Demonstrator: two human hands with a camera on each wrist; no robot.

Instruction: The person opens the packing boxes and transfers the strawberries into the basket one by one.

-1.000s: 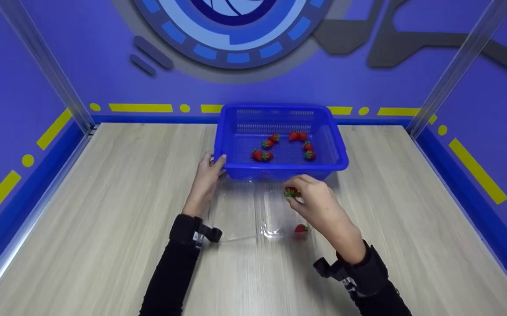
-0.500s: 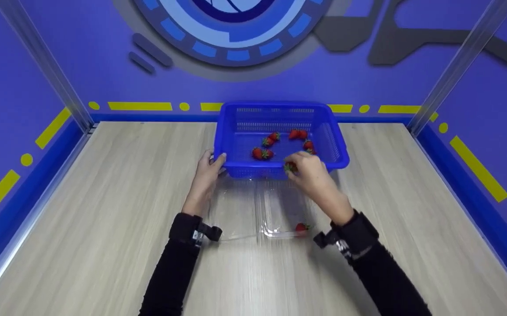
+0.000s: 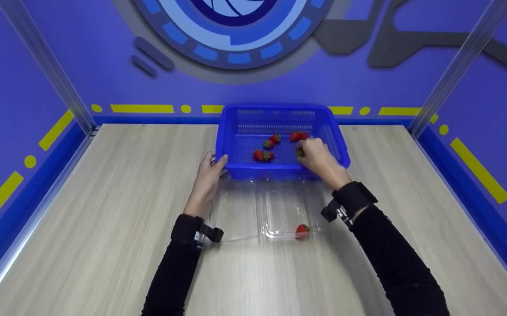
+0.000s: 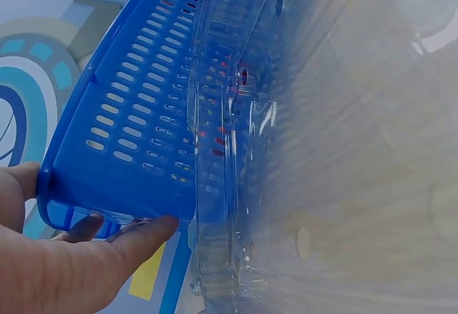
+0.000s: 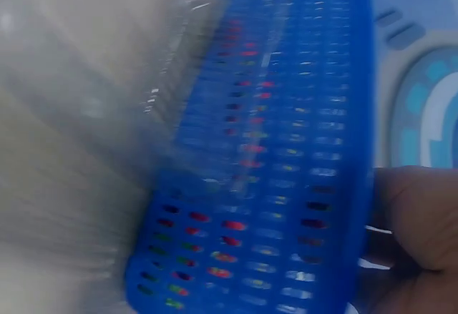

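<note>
A blue plastic basket (image 3: 279, 166) with slotted walls stands at the back of the table, with several strawberries (image 3: 264, 155) on its floor. My left hand (image 3: 206, 182) grips its front left corner; in the left wrist view the fingers (image 4: 136, 242) lie around that corner. Over the right part of the basket, my right hand (image 3: 321, 162) pinches a strawberry (image 3: 299, 152), mostly covered by the fingers. The hand also hides strawberries beneath it. Before the basket lies an open clear plastic clamshell box (image 3: 275, 235), with one strawberry (image 3: 302, 231) at its front right.
The wood-grain table (image 3: 139, 184) is bounded by blue printed walls (image 3: 183, 87) at the back and both sides. The basket stands close to the back wall. The clamshell's rear edge meets the basket's front. The right wrist view is blurred.
My right hand has gone from above the clamshell, forward over the basket's front rim, and into the basket's right side with the strawberry. My left hand has stayed on the corner.
</note>
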